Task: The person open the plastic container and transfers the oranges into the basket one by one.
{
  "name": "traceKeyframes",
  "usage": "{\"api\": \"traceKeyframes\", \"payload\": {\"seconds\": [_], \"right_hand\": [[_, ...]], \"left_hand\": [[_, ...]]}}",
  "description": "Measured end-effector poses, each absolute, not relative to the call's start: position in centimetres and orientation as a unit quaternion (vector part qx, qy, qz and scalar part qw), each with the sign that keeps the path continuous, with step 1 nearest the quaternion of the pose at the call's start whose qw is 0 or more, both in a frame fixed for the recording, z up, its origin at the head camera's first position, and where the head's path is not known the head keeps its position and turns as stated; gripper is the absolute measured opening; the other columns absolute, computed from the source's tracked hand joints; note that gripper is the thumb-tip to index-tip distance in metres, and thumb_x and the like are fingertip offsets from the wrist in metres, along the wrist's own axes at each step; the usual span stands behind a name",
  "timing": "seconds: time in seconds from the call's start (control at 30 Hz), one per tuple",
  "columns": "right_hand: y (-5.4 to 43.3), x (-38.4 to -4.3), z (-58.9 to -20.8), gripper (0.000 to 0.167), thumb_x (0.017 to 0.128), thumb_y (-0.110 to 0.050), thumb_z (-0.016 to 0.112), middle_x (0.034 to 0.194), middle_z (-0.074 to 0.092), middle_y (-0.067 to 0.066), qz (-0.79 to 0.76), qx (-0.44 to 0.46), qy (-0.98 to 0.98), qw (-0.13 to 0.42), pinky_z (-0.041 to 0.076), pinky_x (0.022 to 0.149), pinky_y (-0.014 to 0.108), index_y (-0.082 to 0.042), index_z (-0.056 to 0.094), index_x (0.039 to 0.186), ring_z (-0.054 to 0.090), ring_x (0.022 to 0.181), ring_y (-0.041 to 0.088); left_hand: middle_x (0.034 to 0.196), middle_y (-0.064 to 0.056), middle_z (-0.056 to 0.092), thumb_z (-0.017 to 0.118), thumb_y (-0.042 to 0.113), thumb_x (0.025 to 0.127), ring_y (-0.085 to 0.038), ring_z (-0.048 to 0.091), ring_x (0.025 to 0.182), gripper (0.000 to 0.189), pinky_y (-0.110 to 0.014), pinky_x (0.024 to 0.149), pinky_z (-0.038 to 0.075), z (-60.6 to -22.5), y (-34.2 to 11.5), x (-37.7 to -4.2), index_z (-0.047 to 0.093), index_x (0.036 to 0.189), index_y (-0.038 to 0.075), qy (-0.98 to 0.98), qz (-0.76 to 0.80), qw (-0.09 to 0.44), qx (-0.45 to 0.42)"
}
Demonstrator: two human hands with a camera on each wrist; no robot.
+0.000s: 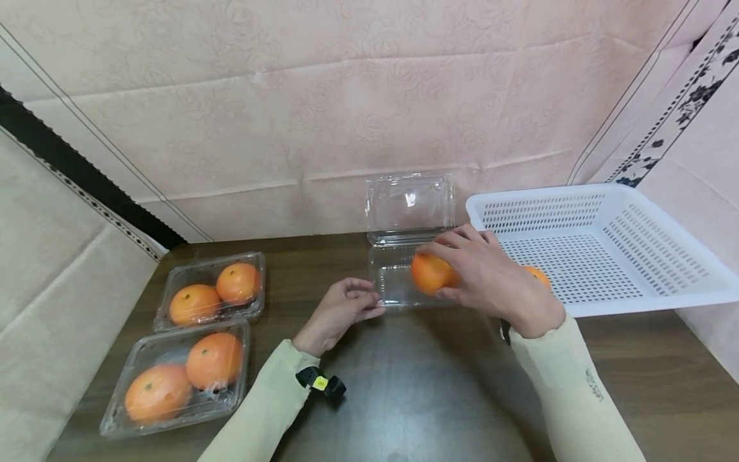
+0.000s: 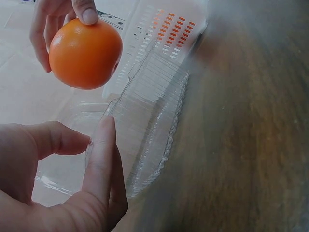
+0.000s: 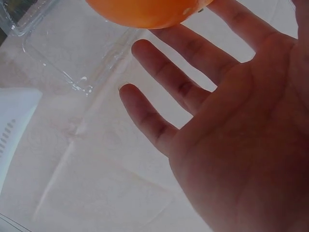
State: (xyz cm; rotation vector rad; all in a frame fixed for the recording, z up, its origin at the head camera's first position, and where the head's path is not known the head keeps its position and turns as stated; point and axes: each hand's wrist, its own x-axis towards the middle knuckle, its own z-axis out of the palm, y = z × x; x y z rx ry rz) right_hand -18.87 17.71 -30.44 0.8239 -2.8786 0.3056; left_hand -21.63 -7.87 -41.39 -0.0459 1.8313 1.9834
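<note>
An orange [image 1: 432, 274] is in my right hand [image 1: 499, 282], gripped between thumb and fingers over the base of a clear plastic clamshell box [image 1: 392, 276]. The box's hinged lid [image 1: 410, 208] stands raised at the back, near the cloth wall. My left hand [image 1: 342, 314] pinches the near left edge of the base between thumb and index finger. In the left wrist view the orange [image 2: 87, 55] hangs above the clear box [image 2: 145, 121]. The right wrist view shows the orange's underside [image 3: 149, 12] at the fingertips, with the ring and little fingers off it.
A white perforated basket [image 1: 600, 303] stands at the right, with another orange [image 1: 538, 276] in it, partly behind my right wrist. On the left lie two closed clear boxes [image 1: 164, 282] [image 1: 141, 353], each holding two oranges. Patterned cloth [image 1: 323, 115] walls the back of the wooden table [image 1: 404, 398].
</note>
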Motion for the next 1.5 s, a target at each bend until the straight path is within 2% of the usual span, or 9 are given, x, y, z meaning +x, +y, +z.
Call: {"api": "traceKeyframes", "payload": {"seconds": [0.33,0.63,1.03,1.33,1.5], "right_hand": [[18.1,-18.7,-30.0,0.066,0.076,-0.025,0.091,0.132,0.065,0.004,0.096,0.26,-0.959,0.058,0.042,0.094,0.052,-0.024,0.063,0.135,0.047,0.125,0.028],[19.1,-18.3,-29.3,0.064,0.077,-0.024,0.091,0.132,0.066,0.005,0.119,0.259,-0.957,0.06,0.039,0.091,0.048,-0.023,0.064,0.135,0.048,0.123,0.03],[20.4,-17.8,-28.5,0.062,0.078,-0.025,0.089,0.123,0.067,0.004,0.123,0.254,-0.957,0.061,0.037,0.087,0.047,-0.021,0.064,0.134,0.045,0.124,0.03],[21.4,-17.5,-28.4,0.064,0.078,-0.028,0.089,0.131,0.064,0.011,0.131,0.243,-0.959,0.061,0.036,0.088,0.049,-0.022,0.063,0.136,0.043,0.128,0.034],[21.5,-17.5,-28.4,0.064,0.079,-0.028,0.089,0.132,0.064,0.011,0.125,0.243,-0.959,0.068,0.036,0.085,0.049,-0.023,0.062,0.136,0.043,0.128,0.033]], "left_hand": [[0.117,-0.023,0.061,0.06,-0.003,0.099,-0.018,0.071,0.094,0.043,-0.038,0.097,0.062,-41.4,-7.9,-21.6,0.046,0.139,-0.006,0.663,0.717,0.217,-0.013],[0.115,-0.021,0.061,0.059,-0.001,0.1,-0.02,0.071,0.097,0.041,-0.04,0.1,0.06,-41.2,-8.0,-21.5,0.047,0.138,-0.004,0.67,0.708,0.223,-0.015],[0.116,-0.021,0.062,0.06,0.001,0.1,-0.019,0.072,0.097,0.042,-0.041,0.1,0.06,-41.3,-7.9,-21.5,0.046,0.139,-0.004,0.672,0.704,0.228,-0.008],[0.118,-0.022,0.062,0.061,0.001,0.1,-0.018,0.072,0.097,0.043,-0.04,0.1,0.06,-41.0,-7.8,-21.4,0.047,0.14,-0.003,0.673,0.702,0.232,-0.012],[0.116,-0.021,0.063,0.06,0.001,0.1,-0.019,0.073,0.097,0.042,-0.041,0.1,0.06,-41.2,-7.9,-21.5,0.047,0.139,-0.004,0.672,0.705,0.228,-0.012]]}}
